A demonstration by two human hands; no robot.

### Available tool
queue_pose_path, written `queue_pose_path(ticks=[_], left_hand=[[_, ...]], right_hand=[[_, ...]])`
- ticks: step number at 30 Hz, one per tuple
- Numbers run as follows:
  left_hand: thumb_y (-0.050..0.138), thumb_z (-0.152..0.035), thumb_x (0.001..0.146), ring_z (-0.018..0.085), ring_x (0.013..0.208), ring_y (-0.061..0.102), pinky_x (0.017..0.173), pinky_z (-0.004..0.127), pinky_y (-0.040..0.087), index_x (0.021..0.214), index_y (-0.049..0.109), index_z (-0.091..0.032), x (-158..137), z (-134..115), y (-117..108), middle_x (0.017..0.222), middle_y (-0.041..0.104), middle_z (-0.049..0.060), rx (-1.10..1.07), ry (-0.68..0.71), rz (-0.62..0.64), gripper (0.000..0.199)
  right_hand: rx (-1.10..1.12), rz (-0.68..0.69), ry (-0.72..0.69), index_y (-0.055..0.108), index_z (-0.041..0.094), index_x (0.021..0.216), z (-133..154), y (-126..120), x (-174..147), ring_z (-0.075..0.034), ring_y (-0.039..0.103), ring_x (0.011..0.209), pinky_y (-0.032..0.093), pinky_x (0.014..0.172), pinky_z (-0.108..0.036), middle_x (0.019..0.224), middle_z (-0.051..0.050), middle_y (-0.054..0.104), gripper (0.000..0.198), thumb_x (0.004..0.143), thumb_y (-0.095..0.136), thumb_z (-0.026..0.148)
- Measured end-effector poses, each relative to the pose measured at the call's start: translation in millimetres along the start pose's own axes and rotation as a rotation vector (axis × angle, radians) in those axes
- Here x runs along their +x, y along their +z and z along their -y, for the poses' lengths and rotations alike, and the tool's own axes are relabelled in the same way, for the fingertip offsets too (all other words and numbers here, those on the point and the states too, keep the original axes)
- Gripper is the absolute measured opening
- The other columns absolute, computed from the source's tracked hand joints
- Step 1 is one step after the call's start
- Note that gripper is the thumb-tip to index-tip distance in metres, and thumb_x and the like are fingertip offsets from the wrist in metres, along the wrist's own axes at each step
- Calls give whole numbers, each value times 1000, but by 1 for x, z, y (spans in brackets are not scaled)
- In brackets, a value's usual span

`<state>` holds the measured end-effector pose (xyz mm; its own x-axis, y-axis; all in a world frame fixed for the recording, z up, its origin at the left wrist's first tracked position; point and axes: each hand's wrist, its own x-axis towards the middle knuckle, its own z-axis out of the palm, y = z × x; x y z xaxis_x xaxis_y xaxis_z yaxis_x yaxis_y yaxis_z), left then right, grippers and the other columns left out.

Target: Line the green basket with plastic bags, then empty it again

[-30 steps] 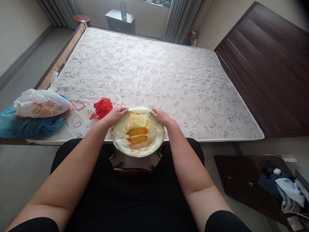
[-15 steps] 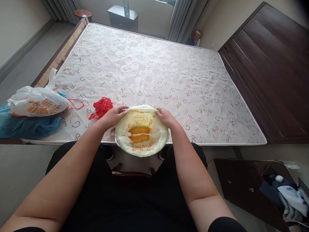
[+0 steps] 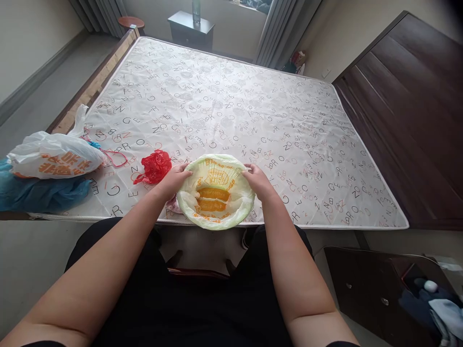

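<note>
A round, pale green trash can (image 3: 238, 206) is between my hands at the mattress's near edge, its mouth facing me. A pale plastic bag with orange print (image 3: 213, 193) lines it and is folded over the rim. On the rim's left side my left hand (image 3: 176, 178) is closed, thumb at the edge. My right hand (image 3: 259, 179) pinches the rim's right side. Most fingers are hidden behind the can. A crumpled red plastic bag (image 3: 156, 166) lies just beyond my left hand. Pinkish cloth-like material (image 3: 174, 205) shows beneath my left wrist.
A letter-printed mattress (image 3: 231, 106) spreads ahead. At left sit a full white plastic bag (image 3: 54, 154) and a blue bag (image 3: 47, 193). A dark headboard (image 3: 405, 115) stands at right; a brown nightstand (image 3: 361, 274) with clothes is at lower right.
My hands have moved apart along the rim, the left lower on its side and the right further right. The lined can has shifted slightly. The whole view has also shifted a little.
</note>
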<state>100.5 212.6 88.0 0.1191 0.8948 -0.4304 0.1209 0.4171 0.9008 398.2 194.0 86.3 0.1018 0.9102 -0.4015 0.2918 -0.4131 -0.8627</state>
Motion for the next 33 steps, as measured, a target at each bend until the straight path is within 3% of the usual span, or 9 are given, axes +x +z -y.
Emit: queue_pose_path(ticks=[3,5,9,19,25,33], left_hand=[[67,-28,76,24,89,72,74,33,58,124,69,-17,3,2,2,106,76,7,-74,4,-13,50],[67,-27,74,24,90,71,74,32,58,122,70,-17,8,5,3,106,76,7,-120,37,-6,48],[68,-29,73,25,88,71,72,32,57,117,71,-16,19,8,7,102,76,7,-192,77,-22,45],[69,-34,76,26,97,72,82,37,60,127,64,-18,30,12,14,113,75,10,-294,103,-85,54],[67,-37,79,27,95,73,80,38,59,124,65,-18,31,17,16,107,75,8,-250,95,-62,49],[70,-32,76,24,84,71,72,35,57,119,65,-18,32,16,17,98,73,7,-321,93,-56,46]], right_hand=[[69,162,32,61,25,126,-7,-5,-1,-25,70,94,59,75,-36,119,-9,72,45,81,60,30],[67,191,32,61,26,125,-12,-7,0,-25,70,92,59,73,-35,116,-7,73,48,78,58,26],[75,90,-33,62,24,123,-16,-3,7,-22,70,87,57,69,-32,111,-6,73,49,74,56,23],[191,-90,-105,58,22,134,-11,12,28,-23,71,103,60,82,-34,126,-9,70,57,79,61,37],[165,-54,-48,61,22,130,-20,9,34,-23,71,95,59,76,-32,115,-7,74,52,80,59,39],[177,-48,-61,60,22,129,-21,10,35,-22,70,94,58,76,-31,116,-7,73,50,81,57,34]])
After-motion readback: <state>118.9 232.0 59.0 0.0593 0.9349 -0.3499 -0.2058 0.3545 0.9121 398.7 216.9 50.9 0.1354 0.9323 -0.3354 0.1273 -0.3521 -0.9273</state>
